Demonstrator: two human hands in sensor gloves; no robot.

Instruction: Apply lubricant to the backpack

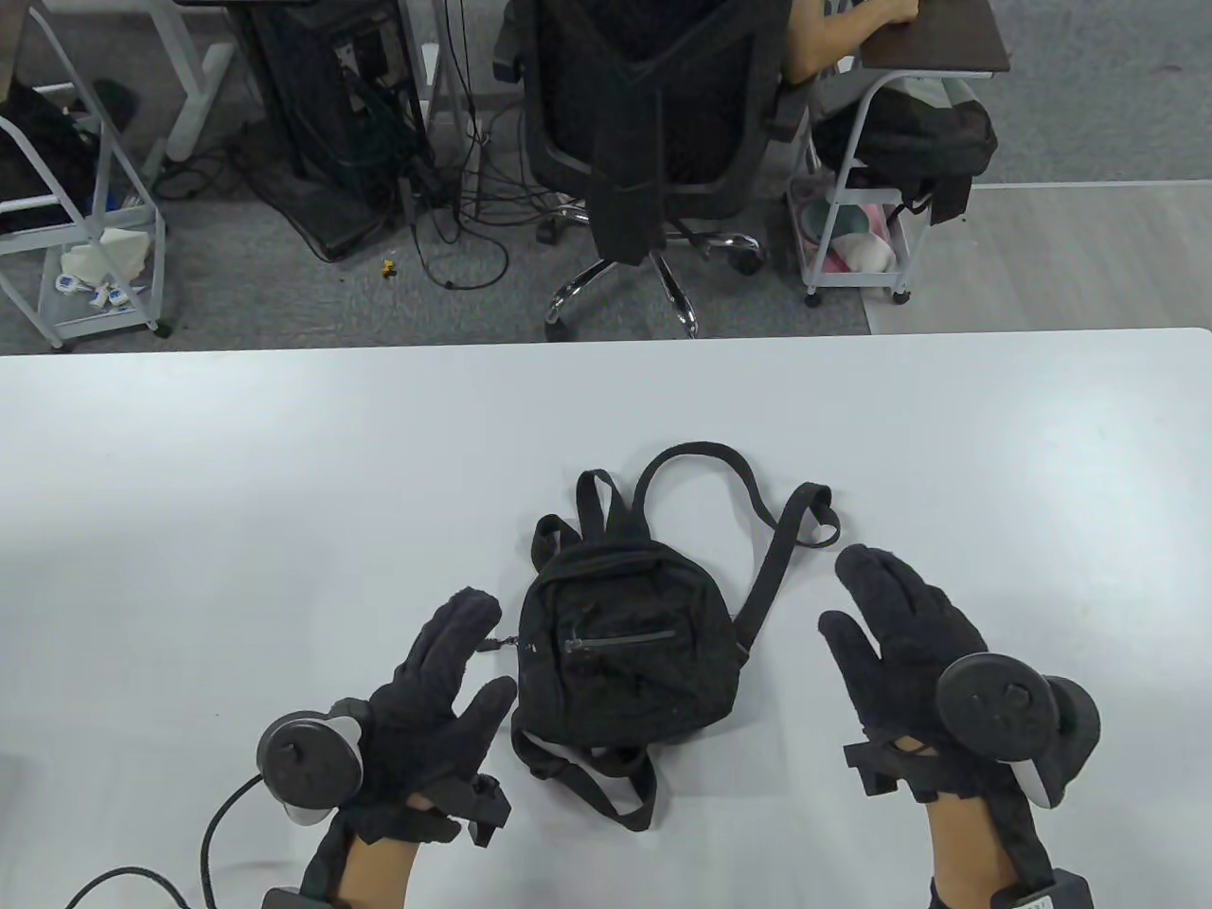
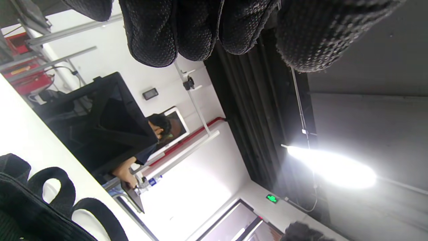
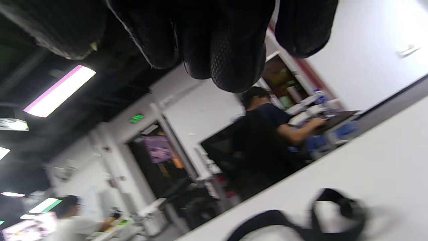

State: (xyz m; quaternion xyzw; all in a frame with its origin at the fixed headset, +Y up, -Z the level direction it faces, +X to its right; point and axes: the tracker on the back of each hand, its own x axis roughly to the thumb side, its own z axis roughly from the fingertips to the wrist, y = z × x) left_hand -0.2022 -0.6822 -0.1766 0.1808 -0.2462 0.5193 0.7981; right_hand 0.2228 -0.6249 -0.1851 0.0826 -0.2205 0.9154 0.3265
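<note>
A small black backpack [image 1: 625, 649] lies flat on the white table [image 1: 284, 454], front pocket zipper up, straps spread behind it. My left hand [image 1: 440, 696] hovers just left of it, fingers spread and empty. My right hand [image 1: 900, 630] hovers to its right, fingers spread and empty. No lubricant container shows in any view. The left wrist view shows my fingers [image 2: 167, 30] at the top and the backpack's straps [image 2: 50, 197] at the bottom left. The right wrist view shows my fingers [image 3: 217, 36] and a strap loop [image 3: 334, 214] on the table.
An office chair [image 1: 653, 123] and a seated person [image 1: 852, 38] are beyond the table's far edge, with carts and cables on the floor. A cable [image 1: 218, 833] trails from my left tracker over the table's near edge.
</note>
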